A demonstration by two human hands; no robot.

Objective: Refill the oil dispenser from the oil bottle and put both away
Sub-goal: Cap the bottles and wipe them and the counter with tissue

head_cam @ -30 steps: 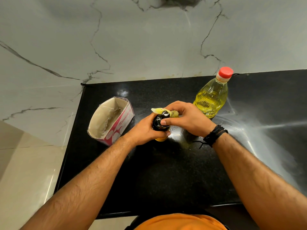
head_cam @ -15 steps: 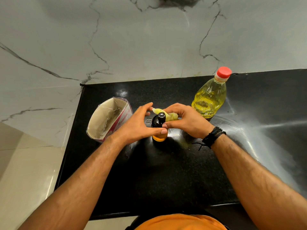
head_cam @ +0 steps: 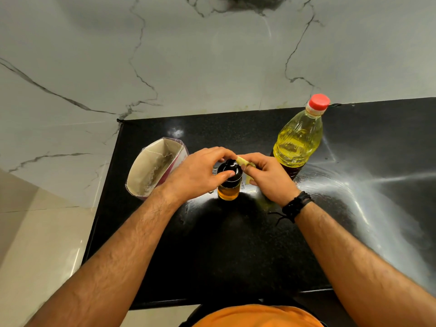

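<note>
Two hands at the dispenser (head_cam: 229, 182), upright mid-counter (head_cam: 236, 256), long axis vertical, black cap up, amber oil low in the body. Left hand (head_cam: 195, 175) curled round the cap, thumb across its front. Right hand (head_cam: 266, 178) pinching a pale yellow piece (head_cam: 243, 161) just beside the cap. Bottle (head_cam: 298, 140) upright near the back edge, red cap up, right of the dispenser. Open carton (head_cam: 153, 168) tilted by the left edge.

Non-task items: counter, wall, carton.
Black speckled countertop (head_cam: 236, 256) with a glossy glare streak on its right side; white marble-look wall (head_cam: 188, 55) with dark veins behind it; open cut-off carton (head_cam: 153, 168), pink outside and wrapped in clear plastic, near the counter's left edge, residue inside.
</note>
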